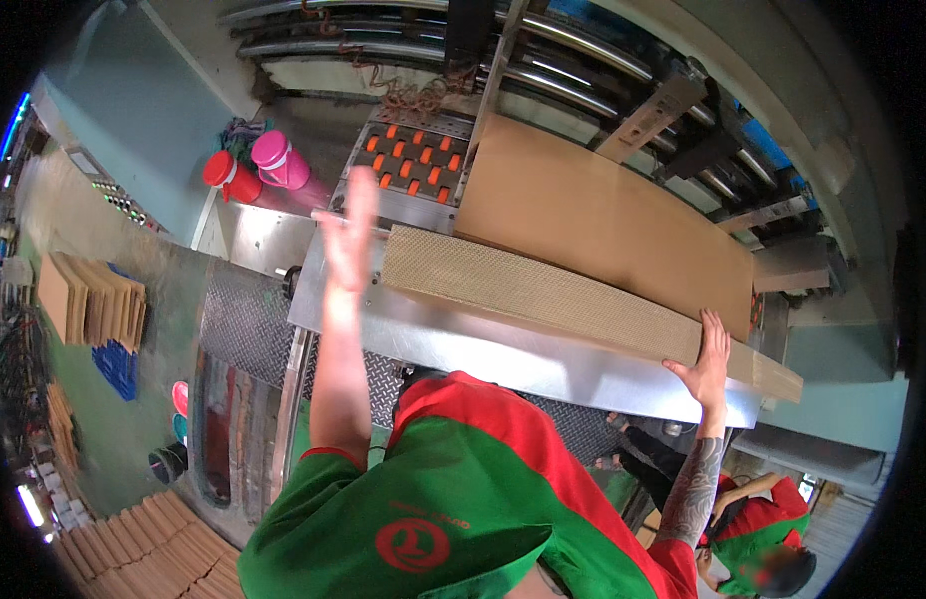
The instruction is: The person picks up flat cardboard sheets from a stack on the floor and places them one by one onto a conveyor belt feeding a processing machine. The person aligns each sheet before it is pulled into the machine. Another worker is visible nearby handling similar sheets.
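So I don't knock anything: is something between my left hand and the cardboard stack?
Nothing visible blocks it: the left hand, blurred, is beside the cardboard stack's left end, with only an open gap between them.

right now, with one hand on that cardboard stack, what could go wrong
The blurred left hand appears apart from the cardboard stack, so that end might shift with only the right hand touching it. The pink jug stands beyond the left hand, so a wide swing could perhaps knock it.
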Demonstrator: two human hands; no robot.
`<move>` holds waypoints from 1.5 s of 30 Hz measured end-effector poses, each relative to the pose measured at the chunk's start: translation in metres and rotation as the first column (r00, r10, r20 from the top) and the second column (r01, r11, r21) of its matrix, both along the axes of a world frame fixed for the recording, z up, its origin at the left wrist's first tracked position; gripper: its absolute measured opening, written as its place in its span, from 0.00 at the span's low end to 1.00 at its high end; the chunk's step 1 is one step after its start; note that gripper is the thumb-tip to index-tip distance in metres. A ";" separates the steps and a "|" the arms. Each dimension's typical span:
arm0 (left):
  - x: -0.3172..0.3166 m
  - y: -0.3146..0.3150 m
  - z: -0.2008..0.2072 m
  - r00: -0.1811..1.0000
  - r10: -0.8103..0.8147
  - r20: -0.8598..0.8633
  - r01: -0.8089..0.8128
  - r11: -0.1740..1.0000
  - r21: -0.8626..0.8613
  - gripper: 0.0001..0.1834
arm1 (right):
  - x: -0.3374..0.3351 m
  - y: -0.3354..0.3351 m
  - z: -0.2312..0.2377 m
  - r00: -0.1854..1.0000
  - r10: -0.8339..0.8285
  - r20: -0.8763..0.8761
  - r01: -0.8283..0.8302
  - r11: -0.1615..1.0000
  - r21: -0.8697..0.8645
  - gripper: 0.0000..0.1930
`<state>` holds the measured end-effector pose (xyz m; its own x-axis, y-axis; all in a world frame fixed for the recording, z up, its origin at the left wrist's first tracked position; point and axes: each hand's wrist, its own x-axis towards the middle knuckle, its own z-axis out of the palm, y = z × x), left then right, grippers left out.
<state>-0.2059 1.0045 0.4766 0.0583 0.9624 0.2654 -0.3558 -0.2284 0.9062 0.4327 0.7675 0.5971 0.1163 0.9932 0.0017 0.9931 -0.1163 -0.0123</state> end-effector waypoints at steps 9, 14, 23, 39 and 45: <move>0.016 -0.014 0.022 0.998 0.058 0.005 -0.057 0.998 -0.027 0.65 | 0.000 0.002 -0.001 1.000 -0.005 -0.001 0.005 1.000 0.017 0.68; 0.016 -0.023 0.040 0.989 -0.100 -0.111 0.102 0.995 0.005 0.64 | -0.001 -0.001 -0.002 1.000 -0.019 0.000 0.019 1.000 0.014 0.68; 0.028 -0.035 0.038 0.959 -0.203 -0.196 0.212 0.977 0.026 0.63 | 0.000 -0.006 -0.005 1.000 -0.011 0.015 0.010 1.000 0.027 0.68; 0.003 -0.054 0.012 0.980 0.198 -0.021 -0.197 0.980 0.017 0.64 | 0.001 -0.008 -0.006 1.000 0.001 0.007 -0.001 0.999 0.041 0.66; 0.026 -0.064 0.013 0.977 -0.099 -0.188 0.099 0.995 -0.008 0.63 | 0.002 -0.009 -0.005 1.000 0.015 0.007 -0.015 0.999 0.038 0.66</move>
